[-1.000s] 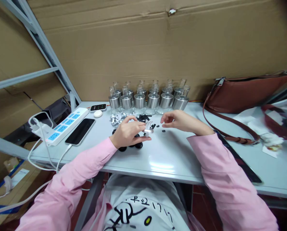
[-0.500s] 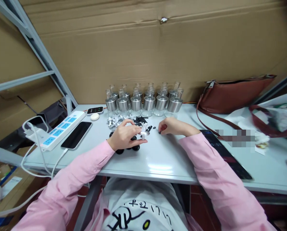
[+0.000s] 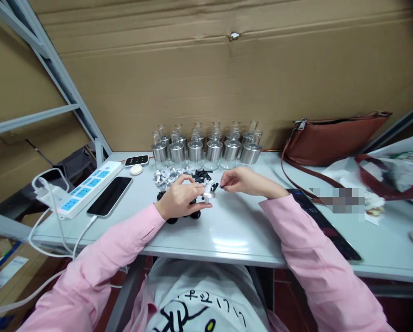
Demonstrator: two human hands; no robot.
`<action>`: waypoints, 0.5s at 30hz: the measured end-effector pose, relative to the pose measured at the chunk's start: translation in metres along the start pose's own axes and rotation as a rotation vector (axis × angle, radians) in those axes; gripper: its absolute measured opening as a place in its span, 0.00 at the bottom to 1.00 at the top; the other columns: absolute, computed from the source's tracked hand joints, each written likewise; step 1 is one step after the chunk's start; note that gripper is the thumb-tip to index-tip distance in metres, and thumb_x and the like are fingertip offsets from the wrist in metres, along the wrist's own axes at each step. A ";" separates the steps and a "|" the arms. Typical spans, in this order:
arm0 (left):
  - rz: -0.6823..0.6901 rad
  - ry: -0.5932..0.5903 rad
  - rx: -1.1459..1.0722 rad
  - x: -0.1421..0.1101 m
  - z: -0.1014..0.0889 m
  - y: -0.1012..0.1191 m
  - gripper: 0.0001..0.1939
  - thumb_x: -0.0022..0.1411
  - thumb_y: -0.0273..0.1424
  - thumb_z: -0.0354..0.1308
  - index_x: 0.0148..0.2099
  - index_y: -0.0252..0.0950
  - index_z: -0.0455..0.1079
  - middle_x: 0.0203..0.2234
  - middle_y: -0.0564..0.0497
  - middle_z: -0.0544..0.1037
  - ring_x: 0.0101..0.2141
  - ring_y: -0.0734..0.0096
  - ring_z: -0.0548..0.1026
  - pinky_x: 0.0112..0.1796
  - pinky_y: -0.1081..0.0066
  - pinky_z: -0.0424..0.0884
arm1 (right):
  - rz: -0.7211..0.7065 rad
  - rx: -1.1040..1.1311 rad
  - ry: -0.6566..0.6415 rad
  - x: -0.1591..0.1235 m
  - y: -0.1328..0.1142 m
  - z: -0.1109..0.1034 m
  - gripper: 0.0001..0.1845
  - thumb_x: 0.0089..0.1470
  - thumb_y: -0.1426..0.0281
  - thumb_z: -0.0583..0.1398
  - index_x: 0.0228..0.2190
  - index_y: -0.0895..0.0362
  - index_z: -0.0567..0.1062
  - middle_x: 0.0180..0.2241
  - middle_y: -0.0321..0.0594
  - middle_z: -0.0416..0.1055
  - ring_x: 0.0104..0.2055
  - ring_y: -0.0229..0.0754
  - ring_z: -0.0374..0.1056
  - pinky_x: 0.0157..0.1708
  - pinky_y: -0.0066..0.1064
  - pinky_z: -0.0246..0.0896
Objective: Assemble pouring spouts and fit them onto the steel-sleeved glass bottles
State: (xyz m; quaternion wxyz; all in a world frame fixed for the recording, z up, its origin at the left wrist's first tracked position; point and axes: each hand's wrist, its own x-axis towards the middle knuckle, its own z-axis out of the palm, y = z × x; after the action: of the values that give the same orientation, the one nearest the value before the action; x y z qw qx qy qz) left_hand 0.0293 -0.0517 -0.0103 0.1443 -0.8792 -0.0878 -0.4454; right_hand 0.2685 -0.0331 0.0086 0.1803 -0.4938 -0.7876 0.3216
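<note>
My left hand (image 3: 181,198) grips a silver pourer-like fitting (image 3: 208,193) with a round flange between thumb and fingers. My right hand (image 3: 239,181), just right of it, pinches a small black piece (image 3: 222,186) whose exact kind is too small to tell. Short black tubes (image 3: 215,186) lie behind the fitting, near a pile of longer black tubes (image 3: 202,174). More silver fittings (image 3: 165,176) are heaped behind my left hand. Round black parts (image 3: 194,214) sit under and beside that hand, partly hidden by it.
Several glass bottles with steel sleeves (image 3: 214,151) stand in two rows at the back. A power strip (image 3: 90,189), a phone (image 3: 111,197) and a small device (image 3: 137,160) occupy the left. On the right are a dark tablet-like screen (image 3: 331,230) and a brown bag (image 3: 338,140).
My right hand has moved left and slightly up with the small black piece, closer to the silver fitting. My left hand holds the fitting almost still.
</note>
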 end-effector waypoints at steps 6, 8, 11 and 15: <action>-0.002 -0.006 -0.015 0.001 0.000 0.000 0.14 0.61 0.40 0.57 0.42 0.36 0.62 0.30 0.52 0.80 0.27 0.75 0.76 0.37 0.66 0.72 | -0.062 0.392 0.016 -0.007 -0.022 -0.005 0.14 0.39 0.62 0.66 0.27 0.59 0.77 0.25 0.37 0.75 0.29 0.37 0.68 0.35 0.33 0.63; 0.005 0.005 -0.028 0.001 0.000 0.001 0.14 0.61 0.40 0.57 0.42 0.35 0.62 0.30 0.51 0.79 0.26 0.76 0.76 0.37 0.66 0.72 | -0.067 0.453 0.076 -0.009 -0.026 -0.007 0.14 0.38 0.62 0.67 0.28 0.58 0.78 0.24 0.37 0.74 0.28 0.37 0.68 0.35 0.34 0.63; 0.002 0.004 -0.052 0.000 0.000 0.000 0.14 0.60 0.39 0.58 0.41 0.35 0.63 0.30 0.50 0.79 0.26 0.76 0.75 0.37 0.66 0.72 | -0.094 0.544 0.170 -0.011 -0.028 -0.006 0.14 0.38 0.61 0.67 0.28 0.57 0.78 0.24 0.36 0.74 0.29 0.38 0.68 0.36 0.35 0.63; -0.032 -0.030 -0.061 -0.003 0.002 -0.001 0.14 0.60 0.40 0.58 0.42 0.36 0.64 0.30 0.50 0.79 0.26 0.74 0.75 0.38 0.64 0.72 | -0.123 0.632 0.218 -0.009 -0.028 -0.002 0.16 0.37 0.61 0.68 0.29 0.57 0.78 0.25 0.36 0.74 0.30 0.38 0.69 0.37 0.35 0.63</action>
State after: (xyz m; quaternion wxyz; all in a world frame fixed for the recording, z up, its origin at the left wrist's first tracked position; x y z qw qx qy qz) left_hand 0.0284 -0.0506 -0.0140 0.1088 -0.8883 -0.0904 -0.4369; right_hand 0.2552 -0.0490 0.0291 0.4268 -0.3967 -0.6531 0.4837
